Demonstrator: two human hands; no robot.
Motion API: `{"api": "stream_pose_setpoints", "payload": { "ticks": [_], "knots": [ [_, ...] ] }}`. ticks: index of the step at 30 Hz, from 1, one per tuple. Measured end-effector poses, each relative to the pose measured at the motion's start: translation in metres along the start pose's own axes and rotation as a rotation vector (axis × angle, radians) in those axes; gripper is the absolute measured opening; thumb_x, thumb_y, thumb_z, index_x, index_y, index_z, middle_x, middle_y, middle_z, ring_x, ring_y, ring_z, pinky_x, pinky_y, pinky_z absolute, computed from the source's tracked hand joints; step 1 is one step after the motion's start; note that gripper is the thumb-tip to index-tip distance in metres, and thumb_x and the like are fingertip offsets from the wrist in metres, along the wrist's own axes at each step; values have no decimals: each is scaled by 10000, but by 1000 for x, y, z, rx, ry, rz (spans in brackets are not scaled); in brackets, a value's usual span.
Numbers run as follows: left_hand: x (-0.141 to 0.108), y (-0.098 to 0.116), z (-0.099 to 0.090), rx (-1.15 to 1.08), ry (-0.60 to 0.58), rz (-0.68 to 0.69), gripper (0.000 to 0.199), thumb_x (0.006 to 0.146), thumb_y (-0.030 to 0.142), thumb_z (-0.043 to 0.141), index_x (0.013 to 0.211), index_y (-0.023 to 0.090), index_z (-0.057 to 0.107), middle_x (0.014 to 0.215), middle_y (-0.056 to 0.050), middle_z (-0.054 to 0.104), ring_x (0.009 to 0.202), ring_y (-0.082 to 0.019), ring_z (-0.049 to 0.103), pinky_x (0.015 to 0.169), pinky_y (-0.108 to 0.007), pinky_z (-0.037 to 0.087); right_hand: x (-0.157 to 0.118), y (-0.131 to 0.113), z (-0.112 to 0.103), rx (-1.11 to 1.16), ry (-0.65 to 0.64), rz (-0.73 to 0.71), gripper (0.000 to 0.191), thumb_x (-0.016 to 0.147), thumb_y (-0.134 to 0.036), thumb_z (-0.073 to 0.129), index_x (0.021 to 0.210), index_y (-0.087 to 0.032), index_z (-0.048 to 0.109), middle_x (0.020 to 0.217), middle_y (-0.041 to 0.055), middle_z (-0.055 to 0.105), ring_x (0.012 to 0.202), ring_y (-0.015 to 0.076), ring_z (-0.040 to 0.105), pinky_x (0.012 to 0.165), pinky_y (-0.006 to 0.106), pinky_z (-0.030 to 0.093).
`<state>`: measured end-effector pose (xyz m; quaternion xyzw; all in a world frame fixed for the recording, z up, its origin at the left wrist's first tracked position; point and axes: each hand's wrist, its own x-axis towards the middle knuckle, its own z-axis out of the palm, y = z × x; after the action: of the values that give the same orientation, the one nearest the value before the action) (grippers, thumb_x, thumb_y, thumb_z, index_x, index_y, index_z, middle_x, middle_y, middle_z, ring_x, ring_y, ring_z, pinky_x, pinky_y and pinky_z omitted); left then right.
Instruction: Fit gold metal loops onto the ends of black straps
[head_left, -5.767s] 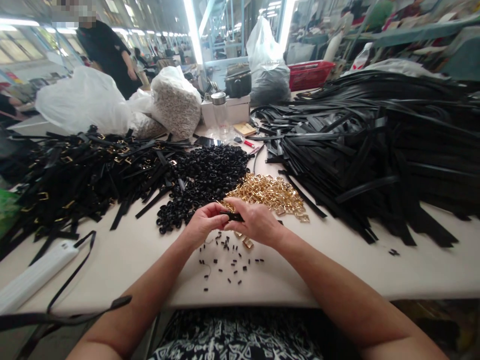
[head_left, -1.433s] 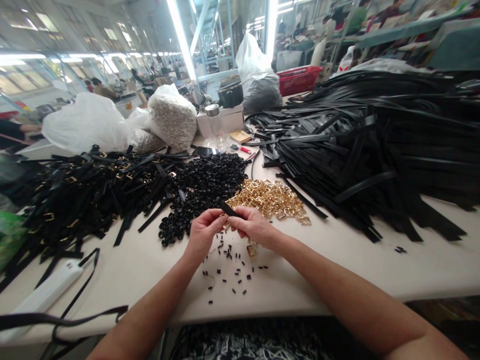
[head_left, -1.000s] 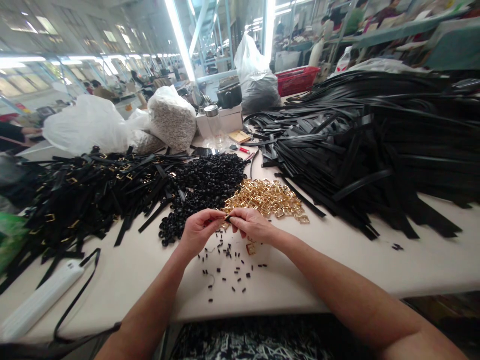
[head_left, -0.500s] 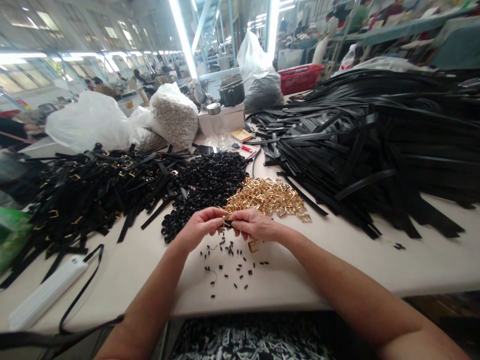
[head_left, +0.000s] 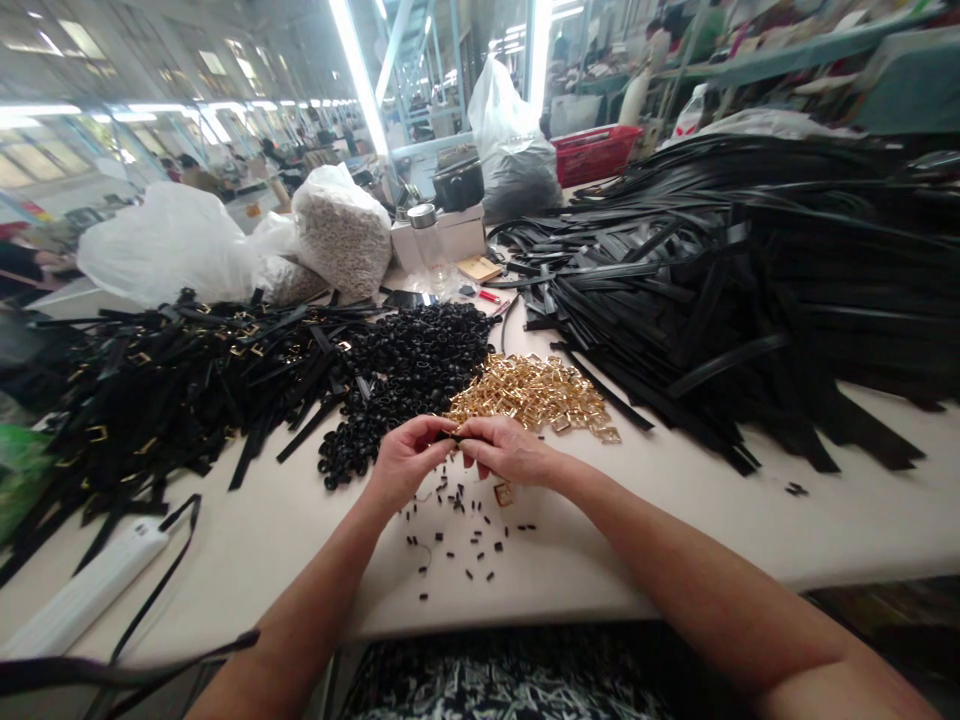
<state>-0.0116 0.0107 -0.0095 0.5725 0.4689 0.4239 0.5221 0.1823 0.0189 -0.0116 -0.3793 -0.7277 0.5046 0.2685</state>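
My left hand (head_left: 409,455) and my right hand (head_left: 506,448) meet above the table, fingertips pinched together. Between them is a small black strap piece (head_left: 448,437), mostly hidden by the fingers. Right behind the hands lies a heap of gold buckles (head_left: 544,390). A pile of small black loops (head_left: 420,350) rises behind and to the left. One loose gold buckle (head_left: 503,495) rests below my right hand. Little black bits (head_left: 457,500) are scattered on the tabletop in front of me.
Black straps with buckles (head_left: 172,390) cover the left side, near a white power strip (head_left: 94,590). Long black straps (head_left: 712,290) are heaped at right. Filled plastic bags (head_left: 341,235), a lidded jar (head_left: 426,240) and a red basket (head_left: 596,153) stand at the back.
Both hands stay together at nearly the same spot. The left hand has turned slightly and its fingers have closed in, so less of the black strap piece shows. The view has shifted slightly.
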Motion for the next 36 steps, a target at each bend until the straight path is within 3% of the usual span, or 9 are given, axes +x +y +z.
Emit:
{"api": "stream_pose_setpoints", "payload": {
  "ticks": [4, 8, 13, 19, 24, 28, 36],
  "knots": [
    [3, 4, -11, -228, -12, -185, 291, 659, 253, 795, 927, 157, 738, 770, -29, 712, 597, -90, 573, 572, -203, 453, -3, -3, -5, -7, -86, 15, 121, 876, -179, 517, 917, -160, 629, 775, 2, 664, 603, 90, 631, 543, 176, 458],
    [4, 5, -10, -411, -38, -276, 306, 609, 224, 824, 895, 151, 744, 844, -52, 733, 707, -117, 639, 688, -222, 506, -3, -3, -5, -51, -68, 10, 143, 902, -187, 483, 919, -162, 623, 743, -21, 638, 486, 55, 558, 480, 164, 418],
    [2, 1, 1, -372, -43, -303, 319, 586, 214, 846, 877, 136, 741, 756, -28, 712, 630, -89, 614, 643, -201, 490, -1, -2, 2, -113, -43, -42, 188, 935, -228, 466, 844, -155, 613, 661, -44, 583, 442, 43, 521, 482, 164, 414],
    [3, 0, 1, -428, -69, -280, 346, 647, 235, 826, 952, 142, 692, 848, -37, 715, 724, -116, 645, 725, -238, 512, -3, -4, 0, -87, -82, -77, 280, 967, -247, 402, 754, -157, 560, 682, -24, 585, 486, 57, 546, 479, 166, 410],
    [4, -3, -2, -444, -58, -247, 264, 638, 214, 831, 751, 148, 602, 703, 24, 646, 656, -93, 612, 686, -224, 505, -4, -5, -2, -33, -105, -70, 252, 956, -247, 430, 787, -155, 593, 704, -12, 623, 533, 65, 581, 522, 166, 436],
    [4, -3, -2, -410, -95, -264, 282, 621, 231, 842, 734, 141, 599, 698, 16, 637, 661, -100, 609, 683, -230, 490, -3, -1, -1, 11, -99, -23, 230, 937, -265, 467, 827, -147, 632, 716, -3, 645, 528, 68, 593, 487, 155, 434],
    [3, -4, 0, -286, -139, -296, 278, 605, 247, 846, 729, 138, 623, 621, 12, 610, 572, -82, 544, 522, -189, 363, -2, 3, -1, 56, -96, -4, 340, 912, -418, 515, 769, -137, 644, 631, -11, 610, 460, 59, 540, 432, 150, 394]
  ]
}}
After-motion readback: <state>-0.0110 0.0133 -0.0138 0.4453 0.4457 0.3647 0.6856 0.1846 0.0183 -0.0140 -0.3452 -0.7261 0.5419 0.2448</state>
